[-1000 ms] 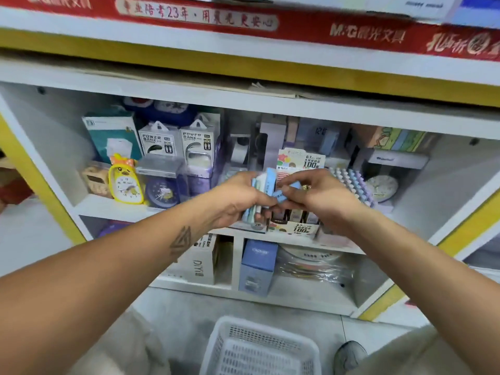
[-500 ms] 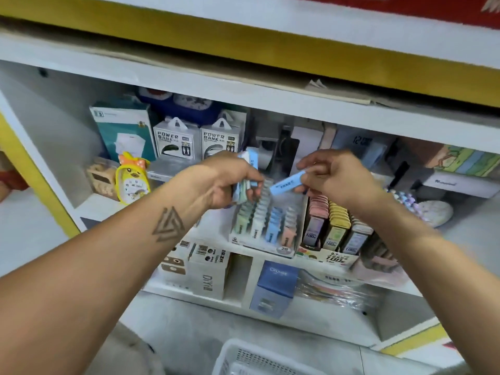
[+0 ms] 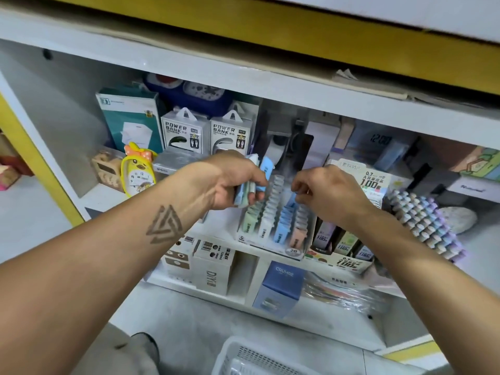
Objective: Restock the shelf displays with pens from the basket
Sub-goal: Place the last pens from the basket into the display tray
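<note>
Left hand (image 3: pixel 230 180) grips a small bundle of pastel packs (image 3: pixel 253 185), blue, white and green, fingers curled round them, just left of the display tray's back end; right hand (image 3: pixel 327 196) hangs over the display tray (image 3: pixel 273 226), fingertips bent down and pinching a blue pack (image 3: pixel 292 197) at the top of the blue row, the pack mostly hidden by the fingers; the tray sits tilted on the shelf (image 3: pixel 113 196), with rows of green, white, blue and pink packs side by side; just right of it stands a carton of pencil-lead boxes (image 3: pixel 349 259) marked 0.7 and 100; the white basket (image 3: pixel 259 358) stands on the floor below, well apart from both hands; behind the left hand stand two power bank boxes (image 3: pixel 205 133); a yellow duck clock (image 3: pixel 138 171) stands at the shelf's left.
</note>
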Available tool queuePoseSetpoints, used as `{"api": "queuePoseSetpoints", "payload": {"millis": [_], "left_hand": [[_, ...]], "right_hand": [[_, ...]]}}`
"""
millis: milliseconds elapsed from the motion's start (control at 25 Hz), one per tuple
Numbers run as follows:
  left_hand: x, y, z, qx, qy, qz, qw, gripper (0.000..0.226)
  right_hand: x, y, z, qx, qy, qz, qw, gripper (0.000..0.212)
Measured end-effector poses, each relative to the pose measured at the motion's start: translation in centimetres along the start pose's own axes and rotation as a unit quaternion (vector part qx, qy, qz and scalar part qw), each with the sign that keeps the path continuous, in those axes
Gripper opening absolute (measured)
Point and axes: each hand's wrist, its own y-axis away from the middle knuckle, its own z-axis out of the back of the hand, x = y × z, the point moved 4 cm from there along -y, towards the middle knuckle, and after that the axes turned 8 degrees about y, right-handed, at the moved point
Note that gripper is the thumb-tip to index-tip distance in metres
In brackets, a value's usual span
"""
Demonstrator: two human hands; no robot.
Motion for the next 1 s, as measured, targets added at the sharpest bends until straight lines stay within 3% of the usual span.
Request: {"api": "queuePoseSetpoints", "payload": {"millis": [240,400,600,680,720,760,840,880,920,1000], "left_hand": [[0.3,0.2,-0.3,-0.013,-0.006,-0.014,1.0,0.016],[0.3,0.1,-1.3,-0.004,-0.014,-0.023,1.0,0.017],[0.3,-0.3,-1.2,-0.014,-0.027,-0.025,0.999,0.026],[0.2,-0.3,-1.2,-0.015,-0.029,-0.029,0.999,0.03],[0.2,-0.4,-1.3,-0.014,-0.031,-0.031,0.999,0.031],[0.3,-0.3,-1.3,-0.013,-0.033,-0.033,0.999,0.033],[0.3,-0.3,-1.3,-0.009,-0.037,-0.038,0.999,0.034],[0.3,-0.3,-1.3,-0.008,-0.04,-0.041,0.998,0.035],[0.3,-0.3,-1.4,-0.008,-0.044,-0.043,0.998,0.035],[0.3,-0.3,-1.6,-0.003,-0.052,-0.05,0.997,0.036]], "right_hand": [[1.3,0.1,-0.7,0.006,-0.021,0.034,0.999,0.024],[1.4,0.4,-1.0,-0.018,0.015,0.044,0.999,0.013],[1.2,0.0,-1.4,0.047,0.038,0.043,0.997,0.022],[1.0,-0.3,-0.8,0.03,-0.026,0.014,0.999,0.025],[0.6,-0.4,-0.4,0.015,-0.121,-0.032,0.992,0.024],[0.1,-0.4,0.0,0.008,-0.25,-0.083,0.965,0.023],[-0.2,0.0,0.6,0.027,-0.496,-0.152,0.854,0.019],[-0.2,0.2,0.8,0.037,-0.566,-0.162,0.807,0.017],[-0.2,0.3,1.0,0.042,-0.603,-0.162,0.78,0.016],[-0.1,0.6,1.3,0.036,-0.61,-0.146,0.778,0.013]]}}
